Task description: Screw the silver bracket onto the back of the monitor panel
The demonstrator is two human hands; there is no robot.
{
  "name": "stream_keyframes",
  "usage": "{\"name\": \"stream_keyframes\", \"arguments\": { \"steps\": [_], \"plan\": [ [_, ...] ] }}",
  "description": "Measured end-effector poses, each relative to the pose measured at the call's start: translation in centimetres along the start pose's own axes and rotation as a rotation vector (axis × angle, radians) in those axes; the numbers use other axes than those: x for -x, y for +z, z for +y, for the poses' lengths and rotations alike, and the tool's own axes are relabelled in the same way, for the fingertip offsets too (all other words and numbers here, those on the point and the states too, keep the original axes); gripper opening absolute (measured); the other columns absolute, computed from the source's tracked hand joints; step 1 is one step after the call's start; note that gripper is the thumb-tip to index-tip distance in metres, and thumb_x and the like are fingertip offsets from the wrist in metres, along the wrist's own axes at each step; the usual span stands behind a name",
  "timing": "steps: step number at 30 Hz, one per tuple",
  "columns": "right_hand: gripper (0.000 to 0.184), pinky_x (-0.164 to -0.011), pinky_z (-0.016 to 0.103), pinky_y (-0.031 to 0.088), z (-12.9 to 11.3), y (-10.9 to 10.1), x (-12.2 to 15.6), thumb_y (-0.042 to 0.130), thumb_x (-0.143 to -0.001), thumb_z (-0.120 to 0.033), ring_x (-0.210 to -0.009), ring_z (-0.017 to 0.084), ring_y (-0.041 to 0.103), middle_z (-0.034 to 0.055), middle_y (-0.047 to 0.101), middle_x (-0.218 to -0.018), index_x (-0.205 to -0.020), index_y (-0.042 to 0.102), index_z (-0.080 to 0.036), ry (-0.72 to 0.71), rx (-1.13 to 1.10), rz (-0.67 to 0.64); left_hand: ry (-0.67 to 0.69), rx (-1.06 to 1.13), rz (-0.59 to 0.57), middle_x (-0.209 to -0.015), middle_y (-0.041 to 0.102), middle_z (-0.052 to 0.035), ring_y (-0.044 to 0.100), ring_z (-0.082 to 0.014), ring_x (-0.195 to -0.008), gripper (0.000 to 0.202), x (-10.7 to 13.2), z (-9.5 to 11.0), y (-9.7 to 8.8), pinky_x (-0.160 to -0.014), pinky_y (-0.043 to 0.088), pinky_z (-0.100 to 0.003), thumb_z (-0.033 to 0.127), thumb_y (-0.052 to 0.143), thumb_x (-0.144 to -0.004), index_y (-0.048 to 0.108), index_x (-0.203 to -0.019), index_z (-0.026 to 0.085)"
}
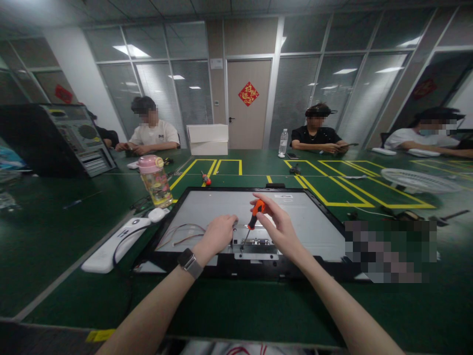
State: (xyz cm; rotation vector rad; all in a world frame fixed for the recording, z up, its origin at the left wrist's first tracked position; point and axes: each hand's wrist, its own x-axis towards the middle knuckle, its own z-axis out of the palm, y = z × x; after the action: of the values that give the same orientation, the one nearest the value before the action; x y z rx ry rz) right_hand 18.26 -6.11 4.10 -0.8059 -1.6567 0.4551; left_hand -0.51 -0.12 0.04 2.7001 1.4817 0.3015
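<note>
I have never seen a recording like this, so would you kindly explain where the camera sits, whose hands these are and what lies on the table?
There is no machine here: a person works with bare hands, and the picture comes from a camera worn on their head, looking forward and down. Their right hand holds an orange-handled screwdriver, its tip down on the metal back of a flat screen lying face down on the green table. Their left hand, with a wristwatch, rests curled on the screen's back beside it. To the left are a white power strip and a pink-lidded bottle. Other people sit at the far side.
</note>
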Motion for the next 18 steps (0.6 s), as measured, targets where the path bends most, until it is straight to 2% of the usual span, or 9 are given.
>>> {"name": "stream_keyframes", "arguments": {
  "steps": [2,3,8,10,13,18],
  "plan": [
    [0.042,-0.082,0.039,0.058,0.2,0.0,0.0,0.051,-0.094,-0.025,-0.087,0.018,0.070,0.0079,0.068,-0.110,-0.136,0.051,-0.028,0.035,-0.083,-0.055,-0.004,-0.003,-0.005,-0.111,0.068,-0.0119,0.063,-0.0234,-0.107,0.035,-0.1,0.0,0.1,-0.093,0.046,-0.035,0.010,0.036,-0.092,0.059,-0.119,0.017],
    [0.044,-0.081,0.039,0.058,0.4,0.1,0.0,0.051,-0.093,-0.025,-0.085,0.018,0.070,0.0076,0.068,-0.110,-0.137,0.050,-0.028,0.050,-0.100,-0.041,-0.004,-0.003,-0.007,-0.112,0.068,-0.0118,0.062,-0.0232,-0.107,0.035,-0.1,0.0,0.1,-0.093,0.046,-0.035,0.009,0.037,-0.092,0.058,-0.119,0.017],
    [0.040,-0.074,0.037,0.057,1.2,-0.1,0.0,0.066,-0.085,-0.028,-0.078,0.018,0.065,0.0036,0.067,-0.095,-0.124,0.060,-0.026,0.019,0.047,0.283,0.005,0.003,0.002,-0.112,0.068,-0.0123,0.062,-0.0229,-0.109,0.036,0.0,0.0,0.0,-0.095,0.046,-0.034,0.007,0.038,-0.090,0.059,-0.117,0.016],
    [0.034,-0.071,0.035,0.054,1.3,-0.4,0.0,0.067,-0.085,-0.028,-0.075,0.017,0.060,0.0024,0.063,-0.090,-0.118,0.063,-0.026,-0.024,0.151,0.364,0.005,0.002,0.003,-0.112,0.069,-0.0124,0.063,-0.0231,-0.108,0.036,0.0,0.0,-0.1,-0.094,0.046,-0.035,0.008,0.037,-0.090,0.060,-0.117,0.015],
    [0.026,-0.064,0.032,0.049,1.0,-0.7,0.0,0.065,-0.086,-0.027,-0.072,0.016,0.054,0.0016,0.058,-0.085,-0.112,0.064,-0.025,-0.084,0.273,0.385,0.000,0.000,0.000,-0.112,0.069,-0.0124,0.063,-0.0233,-0.107,0.036,0.0,0.0,-0.1,-0.094,0.046,-0.035,0.007,0.037,-0.090,0.060,-0.117,0.015],
    [0.020,-0.060,0.030,0.047,0.7,-0.6,0.0,0.063,-0.087,-0.025,-0.069,0.016,0.053,0.0021,0.058,-0.084,-0.107,0.065,-0.025,-0.117,0.316,0.348,-0.001,-0.003,-0.008,-0.113,0.069,-0.0124,0.063,-0.0229,-0.108,0.037,0.0,0.2,-0.3,-0.095,0.046,-0.035,0.007,0.037,-0.090,0.060,-0.118,0.015]
  ]
}}
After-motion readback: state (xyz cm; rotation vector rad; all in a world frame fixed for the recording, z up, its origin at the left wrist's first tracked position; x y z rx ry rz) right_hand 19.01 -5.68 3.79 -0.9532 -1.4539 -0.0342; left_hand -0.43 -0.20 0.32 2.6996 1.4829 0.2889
